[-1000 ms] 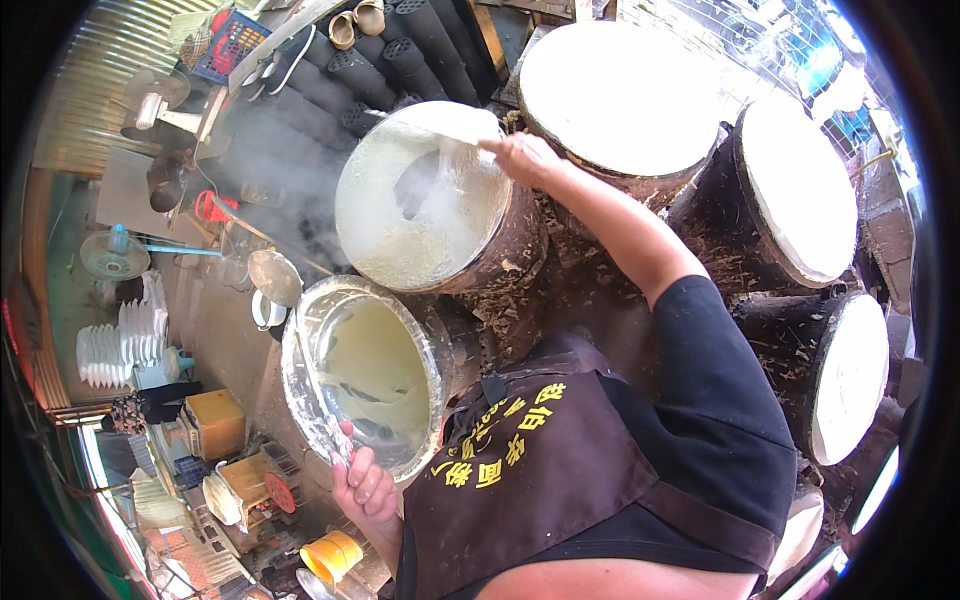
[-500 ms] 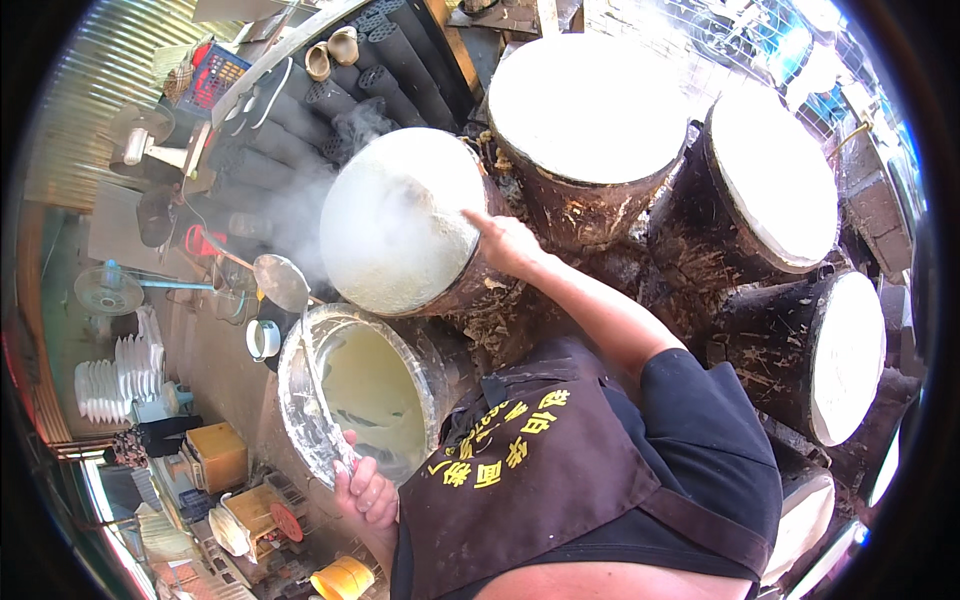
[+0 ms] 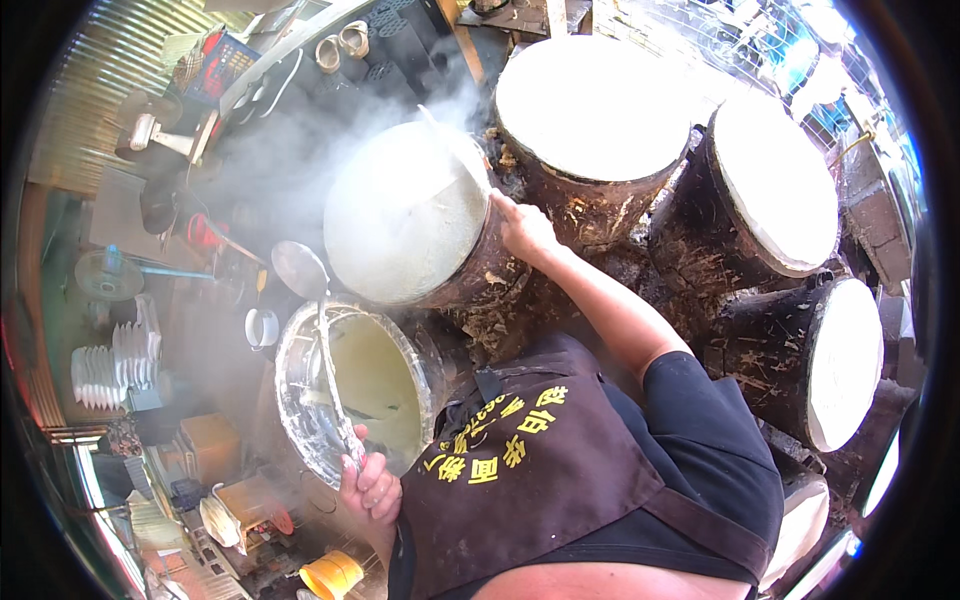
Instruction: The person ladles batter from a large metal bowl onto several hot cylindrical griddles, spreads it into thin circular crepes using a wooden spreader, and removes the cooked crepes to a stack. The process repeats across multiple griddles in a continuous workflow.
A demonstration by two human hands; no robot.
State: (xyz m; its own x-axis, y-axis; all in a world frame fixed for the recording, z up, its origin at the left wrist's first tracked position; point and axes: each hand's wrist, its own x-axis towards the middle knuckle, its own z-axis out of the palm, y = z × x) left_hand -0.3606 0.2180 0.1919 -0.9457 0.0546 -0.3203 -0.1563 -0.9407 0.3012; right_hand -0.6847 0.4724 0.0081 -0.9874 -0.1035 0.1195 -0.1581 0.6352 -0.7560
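My left hand is closed around the handle of a long ladle. The ladle's round bowl tilts over the far rim of a batter-smeared bucket, which holds pale, creamy batter. Just beyond, a dark drum with a round, pale, steaming top stands in front of my right hand. The fingers pinch the near right edge of a thin whitish sheet on that drum. Along this edge the sheet looks partly lifted; steam blurs its far side.
Several dark drums with white round tops, one a large drum, curve around the right side. Black perforated coal cylinders are stacked at the back. To the left are a fan, stacked white items and a yellow bucket.
My right hand has shifted slightly right, and the sheet's edge there now looks raised. More steam spreads to the left and back. The ladle in my left hand has swung slightly.
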